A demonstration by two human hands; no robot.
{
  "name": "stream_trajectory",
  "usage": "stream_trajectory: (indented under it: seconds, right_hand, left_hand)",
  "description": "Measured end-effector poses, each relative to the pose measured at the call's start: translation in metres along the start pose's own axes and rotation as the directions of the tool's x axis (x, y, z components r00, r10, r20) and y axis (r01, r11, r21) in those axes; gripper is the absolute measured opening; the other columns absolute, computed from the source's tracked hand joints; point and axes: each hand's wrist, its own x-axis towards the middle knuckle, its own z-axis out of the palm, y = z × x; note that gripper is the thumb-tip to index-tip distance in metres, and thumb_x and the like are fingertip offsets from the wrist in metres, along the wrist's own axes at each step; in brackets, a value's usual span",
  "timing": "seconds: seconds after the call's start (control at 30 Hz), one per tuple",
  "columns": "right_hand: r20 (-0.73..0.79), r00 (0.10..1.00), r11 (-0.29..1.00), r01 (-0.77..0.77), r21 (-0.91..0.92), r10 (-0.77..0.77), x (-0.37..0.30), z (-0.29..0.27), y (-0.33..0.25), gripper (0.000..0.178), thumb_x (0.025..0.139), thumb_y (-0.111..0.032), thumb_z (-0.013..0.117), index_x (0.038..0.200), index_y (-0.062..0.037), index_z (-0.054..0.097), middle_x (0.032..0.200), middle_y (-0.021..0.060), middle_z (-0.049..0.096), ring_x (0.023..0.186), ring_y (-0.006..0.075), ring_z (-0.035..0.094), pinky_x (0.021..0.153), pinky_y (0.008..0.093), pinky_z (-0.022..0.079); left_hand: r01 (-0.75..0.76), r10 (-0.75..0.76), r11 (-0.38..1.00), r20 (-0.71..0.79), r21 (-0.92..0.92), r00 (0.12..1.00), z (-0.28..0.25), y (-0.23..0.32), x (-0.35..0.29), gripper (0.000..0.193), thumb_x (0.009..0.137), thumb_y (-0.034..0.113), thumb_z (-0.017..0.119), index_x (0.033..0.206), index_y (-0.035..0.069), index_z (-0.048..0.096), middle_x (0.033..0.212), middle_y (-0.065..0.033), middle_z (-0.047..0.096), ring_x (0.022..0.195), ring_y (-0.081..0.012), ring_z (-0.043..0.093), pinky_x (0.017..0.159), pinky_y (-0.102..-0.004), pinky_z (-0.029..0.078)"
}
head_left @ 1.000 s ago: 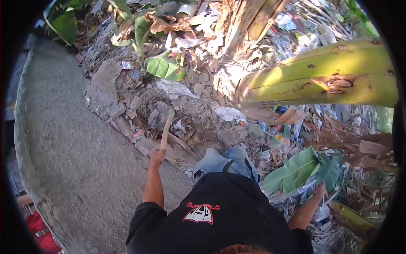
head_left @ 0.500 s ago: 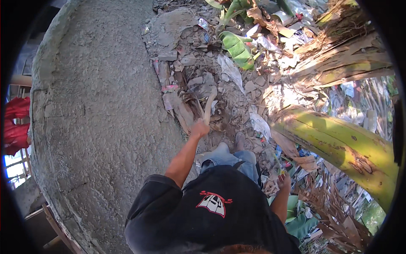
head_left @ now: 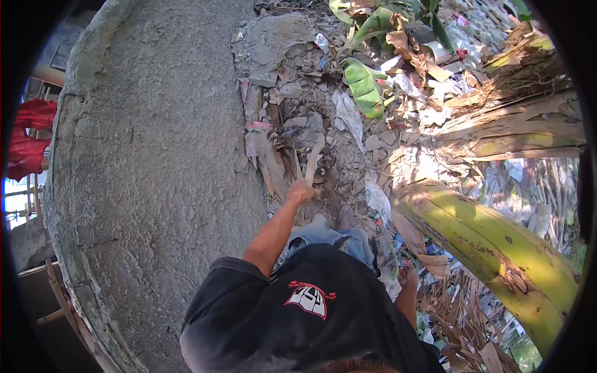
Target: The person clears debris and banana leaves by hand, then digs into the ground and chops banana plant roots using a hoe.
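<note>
My left hand (head_left: 301, 192) is closed around the near end of a pale, curved stick (head_left: 315, 158). The stick points away from me over a dirt strip beside the concrete. Alongside it rises a thin pale strip (head_left: 297, 163); whether the two are joined is unclear. Close to the left of them lies a worn piece of brown wood (head_left: 269, 165). My right hand (head_left: 407, 275) hangs low at my right side, near dry leaves and litter. Its fingers seem loosely apart, small and partly shadowed, with nothing visible in them.
A broad rough concrete slab (head_left: 161, 155) fills the left side. On the right, a thick green-yellow banana stem (head_left: 485, 230) slants across the ground, with a brown trunk (head_left: 516, 127) beyond. Rubble, plastic scraps (head_left: 377, 200) and a green leaf (head_left: 364, 87) lie ahead. Red cloth (head_left: 28, 149) hangs far left.
The view has shifted, so the ground ahead appears slightly farther right and lower. My left hand still grips the stick. My right hand has moved slightly inward and down.
</note>
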Motion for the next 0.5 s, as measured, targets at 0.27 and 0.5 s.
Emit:
stream_trajectory:
  seconds: [0.27,0.5]
  right_hand:
    - [0.036,0.988,0.957,0.156,-0.246,-0.151,-0.011,0.054,-0.059,0.035,0.083,-0.035,0.059,0.105,-0.0083,0.053,0.093,0.006,0.053,0.076,0.0201,0.057,0.057,0.0318,0.047]
    - [0.128,0.97,0.878,0.241,-0.414,-0.206,0.021,0.073,-0.082,0.029,0.083,-0.03,0.058,0.102,-0.0074,0.056,0.087,0.0043,0.057,0.069,0.0182,0.058,0.054,0.0333,0.043]
  left_hand:
    - [0.112,-0.112,0.994,-0.041,-0.013,0.993,0.016,-0.01,0.005,0.041,0.073,0.028,0.061,0.106,0.003,0.062,0.109,-0.0209,0.062,0.104,-0.0358,0.059,0.087,-0.0423,0.048]
    - [0.076,-0.079,0.996,-0.055,-0.055,0.995,0.028,-0.038,0.016,0.044,0.073,0.032,0.063,0.108,0.005,0.062,0.11,-0.02,0.062,0.104,-0.0357,0.059,0.088,-0.0427,0.047]
